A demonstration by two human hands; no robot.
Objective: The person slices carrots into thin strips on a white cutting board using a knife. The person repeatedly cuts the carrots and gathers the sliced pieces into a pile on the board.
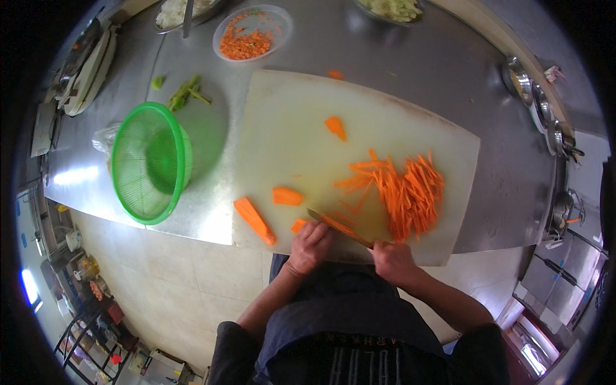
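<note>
My right hand (393,261) is closed around the handle of a kitchen knife (340,227), whose blade points up and left over the near part of a white cutting board (288,120). With curled fingers, my left hand (312,243) presses on a carrot piece (298,225) beside the blade; most of that piece is hidden. A heap of carrot strips (409,195) lies right of the knife. Left of it are a short carrot chunk (287,196) and a long cut carrot piece (255,221). A carrot end (336,128) rests farther back.
A green plastic colander (184,163) stands tilted left of the board on the steel table (211,207), near green vegetable stalks (185,94). Behind are a plastic plate (284,29) with chopped carrot, and bowls of white and pale green food. Metal bowls (522,84) line the right edge.
</note>
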